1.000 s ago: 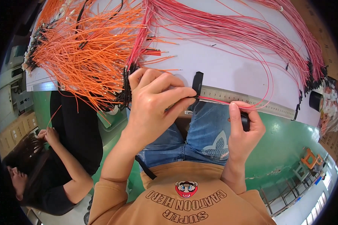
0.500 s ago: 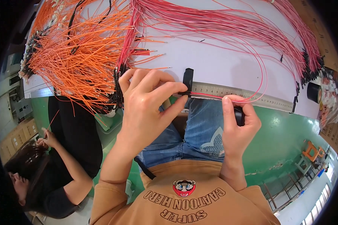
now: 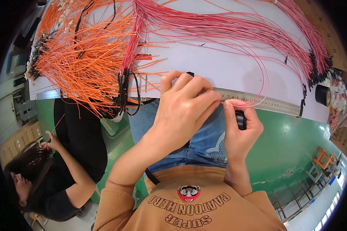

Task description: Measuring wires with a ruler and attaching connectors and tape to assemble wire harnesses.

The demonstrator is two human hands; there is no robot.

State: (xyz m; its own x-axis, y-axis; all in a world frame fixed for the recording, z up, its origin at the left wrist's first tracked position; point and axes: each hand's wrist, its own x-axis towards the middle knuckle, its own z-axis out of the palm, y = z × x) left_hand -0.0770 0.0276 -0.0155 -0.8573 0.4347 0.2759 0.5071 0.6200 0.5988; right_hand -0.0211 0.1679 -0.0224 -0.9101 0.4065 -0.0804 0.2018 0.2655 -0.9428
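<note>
My left hand is closed in a pinch, thumb and forefinger together on the red wires over the ruler at the table's front edge. Right beside those fingertips, my right hand pinches the same wires between thumb and forefinger. A black roll, which looks like tape, is tucked into its curled fingers. From there the wires loop up and back across the white table. Behind my left hand the tip of a black strip shows; the rest of it and the ruler's low end are hidden.
Orange wires are heaped at the left, beside black wire ends. Red wire bundles cross the back to black ends at the right. A black tape roll stands nearby. Another person sits at the left.
My left hand has slid right along the wires, from the black strip to beside my right fingertips. My right hand has barely moved and keeps its pinch.
</note>
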